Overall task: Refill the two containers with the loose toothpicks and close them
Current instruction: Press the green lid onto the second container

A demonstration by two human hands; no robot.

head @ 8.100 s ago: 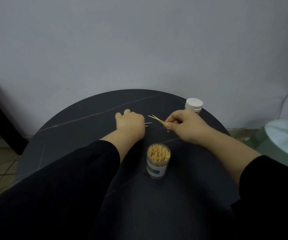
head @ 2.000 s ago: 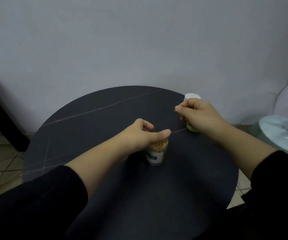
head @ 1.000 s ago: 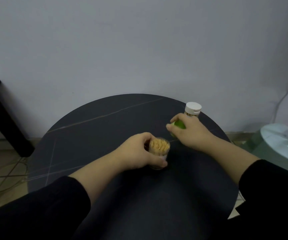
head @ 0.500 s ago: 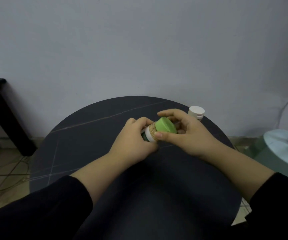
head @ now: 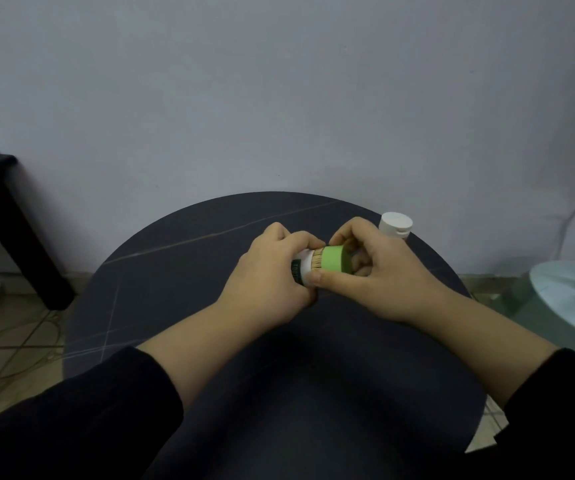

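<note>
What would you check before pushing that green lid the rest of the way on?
1. The left hand grips the container, held sideways: ok.
2. The right hand holds the green lid over its mouth: ok.
3. Lid fully seated: not ok; toothpicks show in the gap.
4. Lid square to the mouth: cannot tell.
5. The second container stands on the table, white cap on: ok.

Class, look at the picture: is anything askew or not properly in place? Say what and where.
Yes. The green lid is not fully seated: toothpick tips show in a gap between it and the container, which the left hand holds tipped sideways above the table. The right hand holds the lid.
</note>
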